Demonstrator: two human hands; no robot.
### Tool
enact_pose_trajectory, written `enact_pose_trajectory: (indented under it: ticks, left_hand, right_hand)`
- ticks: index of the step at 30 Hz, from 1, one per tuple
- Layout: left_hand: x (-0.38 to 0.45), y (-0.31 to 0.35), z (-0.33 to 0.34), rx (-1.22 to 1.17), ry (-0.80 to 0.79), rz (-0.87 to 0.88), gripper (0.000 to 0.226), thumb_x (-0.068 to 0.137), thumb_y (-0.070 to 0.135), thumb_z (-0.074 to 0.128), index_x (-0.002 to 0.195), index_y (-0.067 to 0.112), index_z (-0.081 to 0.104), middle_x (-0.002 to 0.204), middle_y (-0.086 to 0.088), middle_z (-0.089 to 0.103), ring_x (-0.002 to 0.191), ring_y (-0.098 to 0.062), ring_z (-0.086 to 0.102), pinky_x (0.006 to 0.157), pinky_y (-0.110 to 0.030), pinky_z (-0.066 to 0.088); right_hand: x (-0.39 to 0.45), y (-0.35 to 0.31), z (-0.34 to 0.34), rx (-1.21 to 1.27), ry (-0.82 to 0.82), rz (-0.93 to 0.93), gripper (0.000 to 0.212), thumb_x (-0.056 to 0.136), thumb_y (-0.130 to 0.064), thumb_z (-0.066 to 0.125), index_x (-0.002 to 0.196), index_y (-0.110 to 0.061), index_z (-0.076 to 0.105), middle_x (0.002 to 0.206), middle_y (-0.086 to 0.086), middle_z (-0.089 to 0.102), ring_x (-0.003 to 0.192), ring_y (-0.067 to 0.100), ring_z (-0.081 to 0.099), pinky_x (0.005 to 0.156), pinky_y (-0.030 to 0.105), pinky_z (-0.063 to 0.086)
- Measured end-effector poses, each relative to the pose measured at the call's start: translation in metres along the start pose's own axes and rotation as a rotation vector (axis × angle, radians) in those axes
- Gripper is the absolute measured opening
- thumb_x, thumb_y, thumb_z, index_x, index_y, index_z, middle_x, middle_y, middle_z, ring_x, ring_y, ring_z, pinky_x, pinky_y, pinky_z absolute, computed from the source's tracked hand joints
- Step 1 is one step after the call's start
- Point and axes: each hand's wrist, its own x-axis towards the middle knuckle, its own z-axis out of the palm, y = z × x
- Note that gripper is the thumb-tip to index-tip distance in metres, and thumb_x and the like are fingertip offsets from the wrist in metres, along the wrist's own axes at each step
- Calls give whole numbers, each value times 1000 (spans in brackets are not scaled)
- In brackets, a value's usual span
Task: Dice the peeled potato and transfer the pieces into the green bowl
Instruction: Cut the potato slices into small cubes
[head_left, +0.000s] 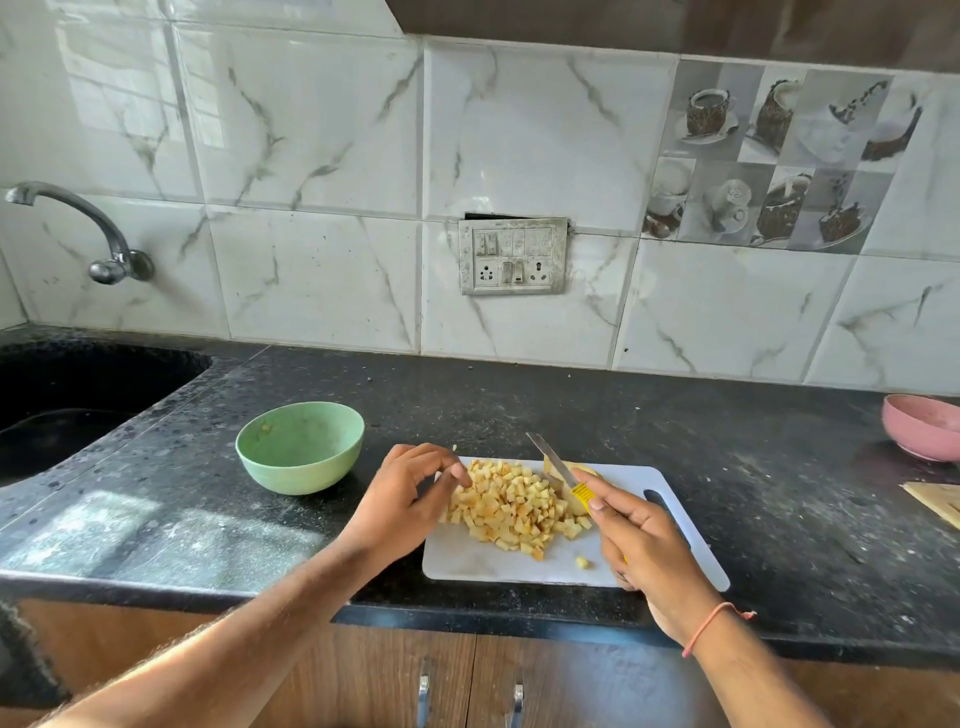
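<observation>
Where right hand (641, 535) grips, knife (558, 465) handle hides.

Green bowl (300, 447); white board (519, 566); yellow-handled knife (563, 475); black speckled counter (571, 400).

My diced potato (514, 506), pale yellow cubes browning on some faces, lies heaped mid-board, one cube (584, 561) strayed toward me, while the light green bowl (300, 447) stands upright just left of the board, nearly empty.

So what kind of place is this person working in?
Most likely a home kitchen: a black stone counter with a sink and wall tap, a tiled backsplash, and diced potato on a cutting board.
</observation>
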Motion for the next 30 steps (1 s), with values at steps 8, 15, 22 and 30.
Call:
enact_pose_trajectory:
  ticks: [8,15,22,30]
  left_hand:
    - [51,53,47,-223,-303,-274,21,86,46,86,103,35,83,90,19,79,65,7,64,60,-14,47]
    - [67,49,53,-227,-215,-306,10,91,40,82,100,38,85,82,19,78,70,-2,71,69,-27,59]
    - [98,42,39,36,-335,-119,25,89,19,80,92,44,84,103,25,77,95,8,70,94,-21,57]
    - [123,52,60,263,-524,-78,39,94,40,76,133,37,73,133,14,70,117,-9,67,93,-22,50]
  right_hand:
    - [1,3,-5,96,23,-16,37,107,-19,51,137,-35,67,59,7,16,53,23,11,48,31,12]
    - [2,6,-8,169,23,0,37,106,-17,52,136,-33,68,55,2,18,48,17,14,45,24,16]
    - [2,5,-14,344,82,12,36,103,-20,54,132,-31,71,50,0,18,45,16,12,48,26,10]
    - [3,8,-14,353,113,1,35,105,-19,52,132,-33,71,56,3,16,47,18,12,51,32,8]
